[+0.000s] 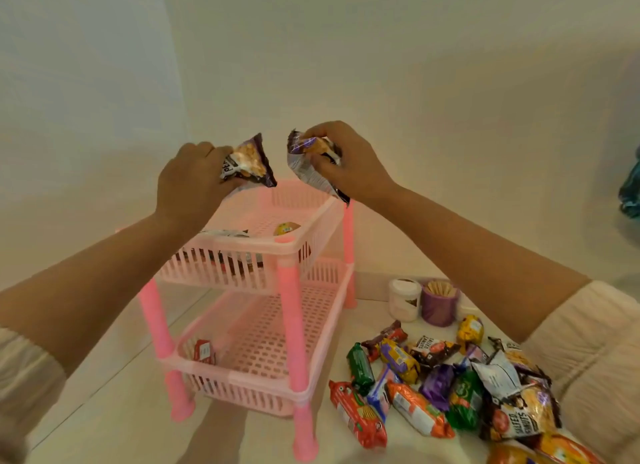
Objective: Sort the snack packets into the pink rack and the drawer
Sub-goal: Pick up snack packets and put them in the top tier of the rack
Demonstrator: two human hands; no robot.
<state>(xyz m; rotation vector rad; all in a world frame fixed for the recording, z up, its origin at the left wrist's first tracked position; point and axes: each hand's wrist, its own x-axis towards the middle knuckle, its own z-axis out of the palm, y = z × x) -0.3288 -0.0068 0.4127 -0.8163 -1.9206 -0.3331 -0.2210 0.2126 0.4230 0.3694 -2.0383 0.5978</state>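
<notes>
Hands: I see both raised above the pink rack (256, 290), each pinching its own packet.
Left hand (188, 183): fingers clamped on a dark peanut packet (250, 163) — it hangs over the rack's top tier, near the back left corner.
Right hand (343, 162): fingers closed on a silver-and-purple packet (308, 167), its lower end dangling just above the rack's back right post.
Top tier: I make out a yellow round packet (286, 228) and some dark packets behind the slatted front wall.
Bottom tier: one red packet (204, 352) at the front left corner.
Loose pile (446, 384): mixed snack packets on the white table (114, 411), right of the rack — orange, green, purple, yellow.
Behind the pile: a white jar (404, 300) touching a purple holder of sticks (440, 304).
Drawer: I cannot find it in view.
</notes>
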